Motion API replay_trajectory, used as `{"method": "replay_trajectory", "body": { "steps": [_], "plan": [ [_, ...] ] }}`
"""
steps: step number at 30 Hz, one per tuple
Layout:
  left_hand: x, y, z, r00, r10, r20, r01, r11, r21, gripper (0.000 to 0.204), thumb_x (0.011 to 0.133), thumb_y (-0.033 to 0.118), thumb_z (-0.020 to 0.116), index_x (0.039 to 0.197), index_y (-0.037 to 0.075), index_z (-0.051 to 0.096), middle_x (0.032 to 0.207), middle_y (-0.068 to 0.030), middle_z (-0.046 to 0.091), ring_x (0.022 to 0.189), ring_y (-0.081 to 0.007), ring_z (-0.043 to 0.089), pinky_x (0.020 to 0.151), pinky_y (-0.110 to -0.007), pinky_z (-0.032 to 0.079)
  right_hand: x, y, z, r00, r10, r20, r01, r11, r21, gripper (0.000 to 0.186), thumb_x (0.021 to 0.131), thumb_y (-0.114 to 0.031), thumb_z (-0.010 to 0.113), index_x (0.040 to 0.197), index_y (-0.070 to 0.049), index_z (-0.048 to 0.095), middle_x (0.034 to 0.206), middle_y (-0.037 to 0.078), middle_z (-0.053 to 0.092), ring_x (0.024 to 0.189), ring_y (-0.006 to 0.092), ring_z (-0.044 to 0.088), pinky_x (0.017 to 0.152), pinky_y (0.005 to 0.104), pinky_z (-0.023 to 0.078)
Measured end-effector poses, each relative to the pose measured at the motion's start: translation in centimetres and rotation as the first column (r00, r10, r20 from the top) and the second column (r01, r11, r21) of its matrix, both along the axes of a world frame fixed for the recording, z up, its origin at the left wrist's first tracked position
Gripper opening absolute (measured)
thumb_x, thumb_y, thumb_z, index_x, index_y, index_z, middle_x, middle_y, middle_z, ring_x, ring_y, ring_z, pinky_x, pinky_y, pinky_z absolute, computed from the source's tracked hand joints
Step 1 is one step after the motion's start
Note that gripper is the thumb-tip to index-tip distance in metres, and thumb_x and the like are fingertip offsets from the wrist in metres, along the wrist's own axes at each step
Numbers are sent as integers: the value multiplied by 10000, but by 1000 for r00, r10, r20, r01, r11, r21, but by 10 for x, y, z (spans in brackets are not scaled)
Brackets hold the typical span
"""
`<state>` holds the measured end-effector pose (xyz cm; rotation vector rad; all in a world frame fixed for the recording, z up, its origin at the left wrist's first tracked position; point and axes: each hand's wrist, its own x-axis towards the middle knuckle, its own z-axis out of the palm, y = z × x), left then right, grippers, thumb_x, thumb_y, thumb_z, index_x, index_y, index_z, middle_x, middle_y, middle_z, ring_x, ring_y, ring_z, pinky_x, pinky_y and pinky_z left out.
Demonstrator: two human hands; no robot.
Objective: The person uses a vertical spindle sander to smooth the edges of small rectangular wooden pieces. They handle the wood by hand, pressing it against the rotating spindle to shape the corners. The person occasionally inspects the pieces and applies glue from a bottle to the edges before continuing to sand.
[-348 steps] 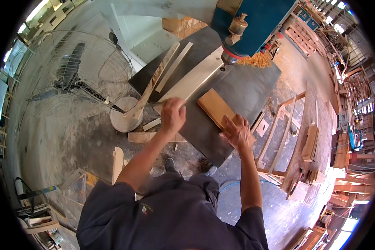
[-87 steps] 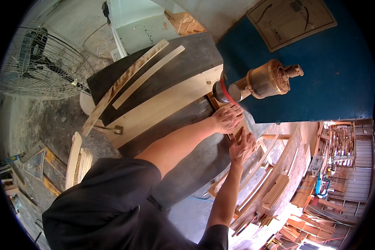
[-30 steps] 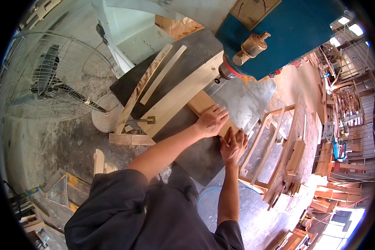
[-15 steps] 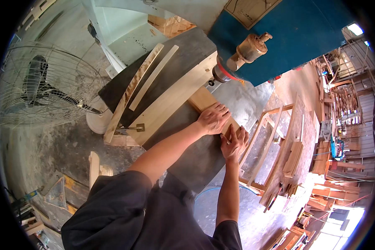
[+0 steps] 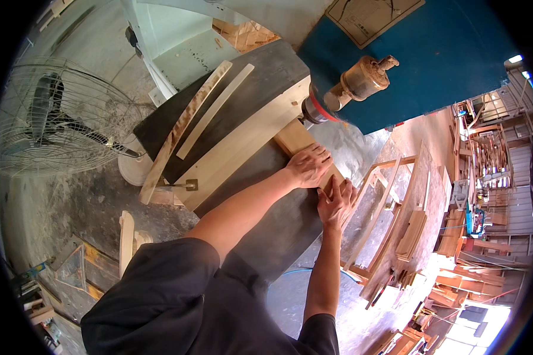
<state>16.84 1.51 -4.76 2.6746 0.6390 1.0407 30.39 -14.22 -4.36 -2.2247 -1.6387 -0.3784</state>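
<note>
Both the left grip (image 5: 311,165) and the right grip (image 5: 336,206) are holding the board (image 5: 294,136) as the head view is showing it: lying on the dark surface (image 5: 290,236), its far end apparently meeting the fence (image 5: 249,137), close by the chuck (image 5: 315,110). Whether the chuck's tip is touching the wood, I am not able to tell. The left grip is bearing on the board's middle, its fingers lying close together; the right grip is clasping the near end, its thumb standing apart from the fingers. Doing this steadying step well is probably calling for even downward pressure, full contact with the fence, and fingertips clear of the chuck. As for edges, the surface is ending just beside the right grip, which is hiding how much of the board's near end is being supported. Bare room is lying between the fence and the left forearm (image 5: 243,213), and more is showing right of the board, near the blue housing (image 5: 420,77). Beyond the fence, two strips (image 5: 215,111) are taking up space.
</note>
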Motion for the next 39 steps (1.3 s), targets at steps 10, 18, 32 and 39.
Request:
{"method": "replay_trajectory", "body": {
  "steps": [10,18,32,39],
  "plan": [
    [11,9,-1,998,-1,67,-1,1000,28,177,853,155,740,998,73,677,1027,-87,665,1062,-284,630,1007,-393,492,8,9,2,1000,-10,16,10,1000,-6,742,691,-305,952,1398,-218,747,1522,210,569,1403,459,500,1142,584,423],
    [15,11,-2,997,12,74,-12,1000,6,215,856,155,736,1042,54,697,1086,-101,696,1129,-295,640,1082,-412,480,14,12,-1,1000,-12,23,12,1000,2,725,682,-311,958,1374,-216,763,1517,197,574,1403,448,501,1141,571,430],
    [21,15,-4,993,45,113,-47,999,22,170,844,150,747,989,67,715,1053,-73,704,1081,-265,649,1035,-379,500,18,18,0,1000,-1,19,1,1000,17,716,692,-320,958,1372,-221,759,1502,203,581,1371,442,517,1138,569,430],
    [23,18,-2,993,36,115,-41,998,37,157,835,140,745,973,75,706,1028,-74,694,1065,-265,646,1014,-378,500,20,20,0,1000,1,18,-1,1000,15,717,697,-321,957,1378,-223,757,1498,205,582,1367,447,517,1143,575,426]
  ]
}}
